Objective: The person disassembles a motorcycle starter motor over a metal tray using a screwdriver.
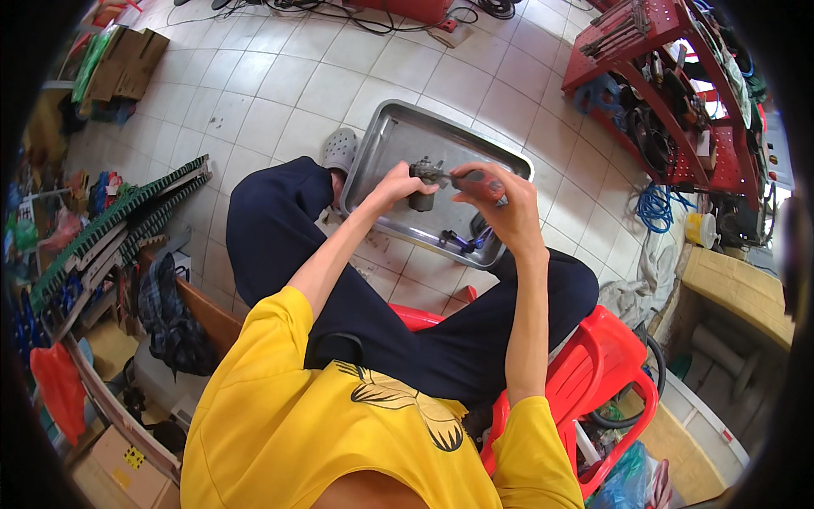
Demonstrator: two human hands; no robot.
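My left hand (pixel 393 185) is closed around a small grey metal part that looks like a carburetor (pixel 429 170), held over the metal tray (pixel 392 136). A dark cylindrical piece (pixel 421 202) shows just below my left fingers; whether it belongs to the carburetor I cannot tell. My right hand (pixel 514 210) grips a screwdriver (pixel 480 185) by its red and dark handle. Its shaft points left and meets the carburetor's side, though the exact contact is too small to see. Near the tray's close right corner lies a blue and black tool or part (pixel 461 243).
The tray rests on the tiled floor (pixel 339 81) by my grey clog (pixel 340 149). A red tool rack (pixel 632 47) stands at far right, with a coiled blue hose (pixel 657 206) below. Beside me on the right is a red plastic chair (pixel 593 365). Black cables (pixel 339 21) lie at the back.
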